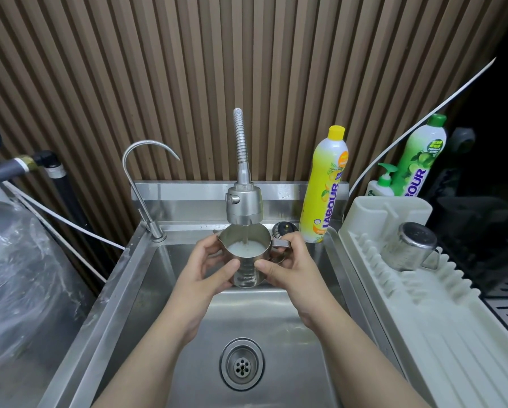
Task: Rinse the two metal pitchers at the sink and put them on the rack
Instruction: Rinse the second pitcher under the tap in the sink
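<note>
A metal pitcher (246, 270) is held upright over the steel sink (147, 290), right under the spray tap (243, 206). A thin stream of water falls into it, and cloudy white water fills it partway. My left hand (207, 265) cups its left side. My right hand (286, 265) grips its right side and the handle. A second metal pitcher (409, 245) lies upside down, tilted, on the white dish rack (441, 325) to the right of the sink.
A thin curved drinking tap (141, 175) stands at the sink's back left. A yellow detergent bottle (325, 187), a green one (417, 154) and a small pump bottle (383, 184) stand behind the rack. The drain (242, 363) lies below my hands. Plastic-wrapped items (17, 275) sit at left.
</note>
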